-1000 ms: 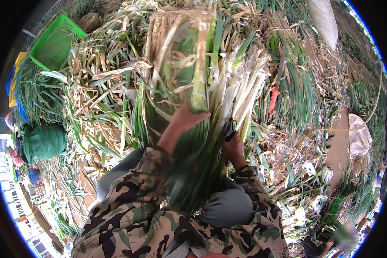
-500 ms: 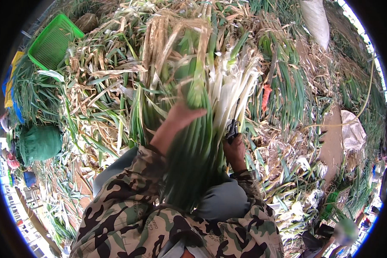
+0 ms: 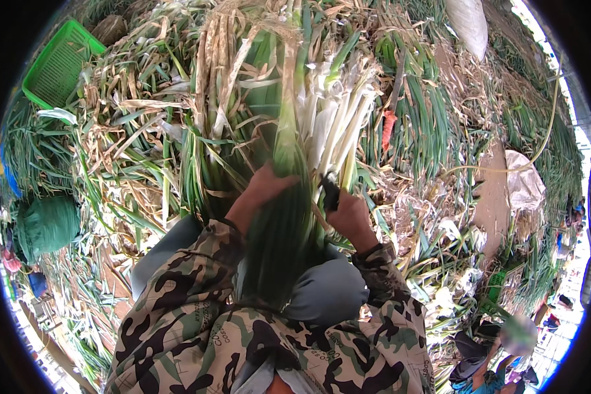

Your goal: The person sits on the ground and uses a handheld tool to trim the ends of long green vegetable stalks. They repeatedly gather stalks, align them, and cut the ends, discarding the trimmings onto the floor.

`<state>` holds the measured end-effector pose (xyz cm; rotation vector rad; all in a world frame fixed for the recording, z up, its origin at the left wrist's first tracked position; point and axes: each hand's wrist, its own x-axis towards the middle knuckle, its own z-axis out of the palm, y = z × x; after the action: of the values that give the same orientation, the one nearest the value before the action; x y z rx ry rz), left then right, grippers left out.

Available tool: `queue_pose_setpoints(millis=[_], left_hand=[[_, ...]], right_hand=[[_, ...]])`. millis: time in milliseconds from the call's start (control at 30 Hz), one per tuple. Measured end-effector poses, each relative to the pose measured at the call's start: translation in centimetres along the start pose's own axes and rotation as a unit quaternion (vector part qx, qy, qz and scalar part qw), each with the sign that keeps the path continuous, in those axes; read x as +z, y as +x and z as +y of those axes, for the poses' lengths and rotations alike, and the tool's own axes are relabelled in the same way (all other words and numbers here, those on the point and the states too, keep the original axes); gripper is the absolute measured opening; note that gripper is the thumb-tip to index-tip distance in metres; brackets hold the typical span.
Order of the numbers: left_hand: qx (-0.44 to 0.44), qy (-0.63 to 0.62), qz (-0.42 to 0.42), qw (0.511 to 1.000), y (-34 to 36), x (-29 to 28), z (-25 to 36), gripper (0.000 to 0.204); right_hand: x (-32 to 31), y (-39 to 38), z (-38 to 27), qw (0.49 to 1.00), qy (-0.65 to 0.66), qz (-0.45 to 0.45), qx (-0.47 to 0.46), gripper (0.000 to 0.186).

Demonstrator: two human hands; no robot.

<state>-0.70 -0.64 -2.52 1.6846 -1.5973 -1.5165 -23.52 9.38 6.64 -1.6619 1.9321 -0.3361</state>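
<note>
My left hand (image 3: 266, 187) is closed round a large green onion (image 3: 285, 141), whose roots point away from me and whose long dark leaves hang down over my lap. In my right hand (image 3: 352, 217), just to the right of those leaves, is a small black tool (image 3: 331, 194); its exact kind is blurred. Beyond that hand lies a row of peeled green onions (image 3: 348, 118) with clean white stalks. Ahead and to the left are unpeeled green onions (image 3: 210, 72) with brown, dry outer skins. My fingers hide part of the held stalk.
Dry leaves and peelings (image 3: 144, 105) cover the ground around me. A green plastic basket (image 3: 62, 65) stands at the far left, with a green sack (image 3: 48, 226) nearer. White sacks (image 3: 468, 26) lie on the right side. Another person (image 3: 482, 354) sits at the lower right.
My right hand has moved up and slightly left with the black tool, closer to the held green onion. The left hand has come a little nearer to me, still on the onion.
</note>
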Motion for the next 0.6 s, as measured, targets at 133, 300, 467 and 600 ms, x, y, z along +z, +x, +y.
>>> queue_pose_setpoints(millis=[133,300,467,600], left_hand=[[-0.012,-0.019,-0.001,1.000,-0.3,-0.1,0.9,0.094],[-0.016,-0.016,0.022,0.999,-0.3,-0.5,-0.3,0.102],[-0.054,0.028,0.020,0.998,-0.6,-0.3,0.7,0.105],[-0.047,0.023,0.033,0.998,-0.7,0.0,0.3,0.110]], right_hand=[[2.2,0.8,1.2,1.000,-0.029,-0.006,-0.002,0.035],[1.8,2.0,-0.3,0.998,-0.051,-0.020,-0.027,0.039],[2.2,4.8,-0.5,0.998,-0.068,-0.004,0.008,0.032],[1.7,7.1,-1.8,0.998,-0.051,-0.012,-0.030,0.034]])
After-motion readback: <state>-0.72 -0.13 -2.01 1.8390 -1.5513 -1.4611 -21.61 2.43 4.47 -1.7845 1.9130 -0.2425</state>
